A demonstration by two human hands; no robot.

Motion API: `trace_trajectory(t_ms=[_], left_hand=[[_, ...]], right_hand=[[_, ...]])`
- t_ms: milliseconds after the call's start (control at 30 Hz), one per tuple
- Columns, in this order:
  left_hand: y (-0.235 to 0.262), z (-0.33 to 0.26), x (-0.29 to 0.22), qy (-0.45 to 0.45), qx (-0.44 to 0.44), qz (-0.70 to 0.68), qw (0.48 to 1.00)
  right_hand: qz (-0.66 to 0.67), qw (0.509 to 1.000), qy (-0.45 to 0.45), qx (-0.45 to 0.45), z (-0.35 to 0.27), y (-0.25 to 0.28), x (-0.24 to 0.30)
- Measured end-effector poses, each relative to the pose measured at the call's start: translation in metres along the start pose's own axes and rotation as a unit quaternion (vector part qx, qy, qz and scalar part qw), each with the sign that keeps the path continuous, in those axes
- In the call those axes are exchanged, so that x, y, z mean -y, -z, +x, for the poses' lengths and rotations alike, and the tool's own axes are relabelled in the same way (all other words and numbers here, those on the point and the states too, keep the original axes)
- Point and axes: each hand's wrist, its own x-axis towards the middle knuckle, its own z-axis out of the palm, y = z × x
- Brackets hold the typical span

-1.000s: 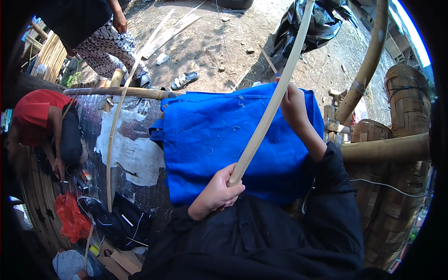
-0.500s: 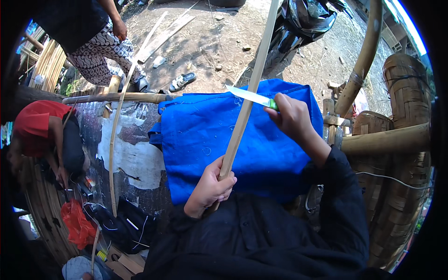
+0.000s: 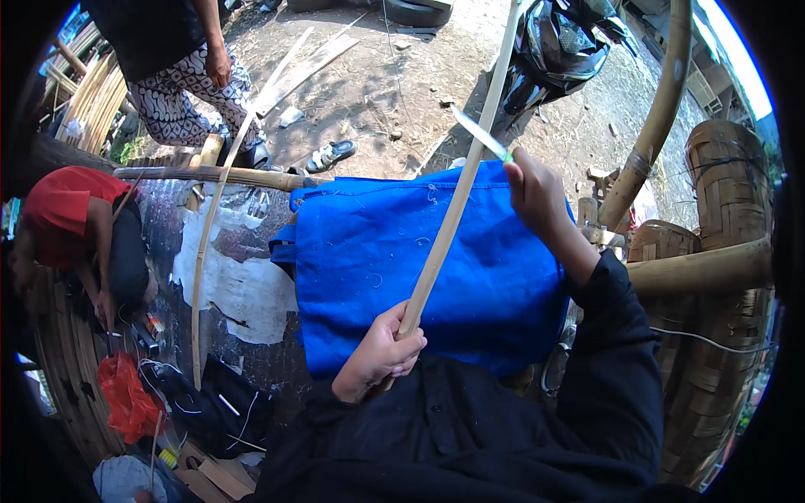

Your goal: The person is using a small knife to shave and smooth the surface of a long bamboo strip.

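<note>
My left hand (image 3: 379, 354) grips the lower end of a long pale bamboo strip (image 3: 457, 205) that slants up and away past the top of the picture. My right hand (image 3: 537, 193) holds a knife (image 3: 480, 134) with a green handle, its blade laid against the strip and pointing up-left. Under both hands a blue cloth (image 3: 369, 260) is spread over my lap. Black sleeves cover my forearms.
A person in a red top (image 3: 63, 222) crouches at the left beside a red bag (image 3: 126, 398). Another person in patterned trousers (image 3: 176, 92) stands at the back. A thin bamboo strip (image 3: 201, 268) and a bamboo pole (image 3: 218, 176) lie left of the cloth. Woven bamboo baskets (image 3: 721, 193) stand right, a black motorbike (image 3: 562, 50) beyond.
My right hand has come out from behind the strip and now holds the knife against it, sliding it up the strip. The strip has tilted more upright. My left hand keeps its grip.
</note>
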Motion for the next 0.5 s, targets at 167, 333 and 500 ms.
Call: trace_trajectory(t_ms=[167,333,500], left_hand=[[-0.004,0.0,0.001,0.021,-0.002,0.008,1.0],[-0.007,-0.007,0.001,0.017,0.027,-0.01,0.999],[0.001,0.0,0.005,0.021,0.007,0.011,1.0]], right_hand=[[0.042,0.978,0.196,0.047,-0.016,0.006,0.02],[0.024,0.997,-0.071,-0.009,0.0,0.012,-0.017],[0.072,0.968,0.162,0.179,-0.026,0.02,0.043]])
